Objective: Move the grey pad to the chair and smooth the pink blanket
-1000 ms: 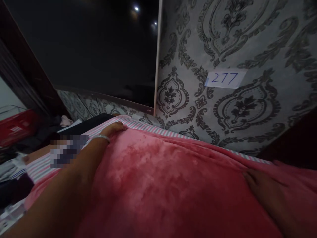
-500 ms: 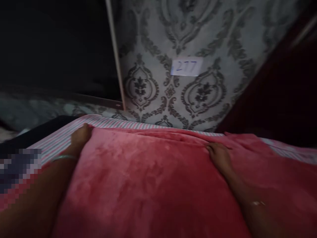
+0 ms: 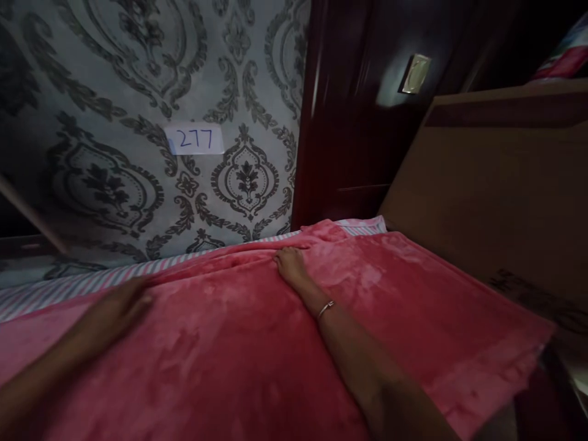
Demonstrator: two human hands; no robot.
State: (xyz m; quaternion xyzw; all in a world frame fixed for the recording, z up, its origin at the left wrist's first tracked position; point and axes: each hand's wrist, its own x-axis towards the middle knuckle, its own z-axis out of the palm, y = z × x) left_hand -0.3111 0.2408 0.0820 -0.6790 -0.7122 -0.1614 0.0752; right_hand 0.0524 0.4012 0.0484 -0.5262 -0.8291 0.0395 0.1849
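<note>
A pink plush blanket lies spread over a bed with a pink-and-grey striped sheet showing along its far edge. My left hand rests flat on the blanket near that far edge, blurred by motion, fingers stretched out. My right hand lies palm down on the blanket's far hem, fingers extended, a thin bracelet on the wrist. Neither hand holds anything.
A wall with grey damask wallpaper stands behind the bed, with a paper label reading 277. A dark wooden door is to the right. A brown wooden headboard rises at the bed's right side.
The view has swung to the right, bringing the door and headboard into sight. Both hands have slid rightward along the blanket's far edge, staying flat on it.
</note>
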